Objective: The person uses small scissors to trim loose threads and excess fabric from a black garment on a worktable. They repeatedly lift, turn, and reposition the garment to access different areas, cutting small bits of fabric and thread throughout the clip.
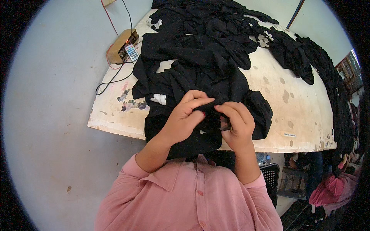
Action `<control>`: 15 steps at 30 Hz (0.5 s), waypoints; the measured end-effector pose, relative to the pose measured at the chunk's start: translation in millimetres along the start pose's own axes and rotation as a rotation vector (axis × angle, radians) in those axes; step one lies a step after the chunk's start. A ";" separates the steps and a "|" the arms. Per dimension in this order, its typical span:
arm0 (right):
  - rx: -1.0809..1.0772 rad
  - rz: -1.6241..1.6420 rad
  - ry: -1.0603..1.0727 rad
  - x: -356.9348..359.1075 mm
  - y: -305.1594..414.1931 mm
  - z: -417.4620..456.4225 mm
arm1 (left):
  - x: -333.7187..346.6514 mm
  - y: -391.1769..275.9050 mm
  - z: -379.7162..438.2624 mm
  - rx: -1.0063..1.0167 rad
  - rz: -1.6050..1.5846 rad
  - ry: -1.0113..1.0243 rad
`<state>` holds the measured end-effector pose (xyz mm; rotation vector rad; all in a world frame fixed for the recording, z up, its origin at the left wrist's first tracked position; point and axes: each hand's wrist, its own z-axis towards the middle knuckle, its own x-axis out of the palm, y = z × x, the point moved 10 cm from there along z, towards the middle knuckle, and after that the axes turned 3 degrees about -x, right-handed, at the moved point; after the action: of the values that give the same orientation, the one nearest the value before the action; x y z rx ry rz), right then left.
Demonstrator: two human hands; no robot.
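Observation:
A black fabric garment lies crumpled over the near part of the table and hangs past its front edge. My left hand pinches a fold of the black cloth between thumb and fingers. Close by on the right, my right hand grips the same cloth with its fingertips, and a small dark object, perhaps a thread snipper, sits partly hidden in its palm. A white patch, possibly a label, shows on the cloth left of my left hand.
More black garments with white flower shapes cover the far side of the pale, stained table. At the left edge are a cardboard box with wiring, a remote control and a looped cable. A person in pink is at far right.

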<state>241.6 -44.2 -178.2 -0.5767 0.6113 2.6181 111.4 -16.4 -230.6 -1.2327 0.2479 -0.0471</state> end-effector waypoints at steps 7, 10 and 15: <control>-0.161 -0.011 -0.046 -6.9 10.7 -0.3 | -27.6 -2.0 3.0 0.035 -0.217 -0.303; -0.255 -0.062 -0.002 -2.0 22.3 2.2 | -6.6 -6.9 4.8 -0.008 -0.117 -0.085; -0.265 -0.069 -0.083 -7.2 23.5 1.6 | -3.6 -10.4 2.7 -0.029 0.022 0.063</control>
<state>236.5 -64.9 -165.8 -0.5517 0.2154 2.6604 109.5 -16.8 -219.4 -1.2581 0.3181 -0.0638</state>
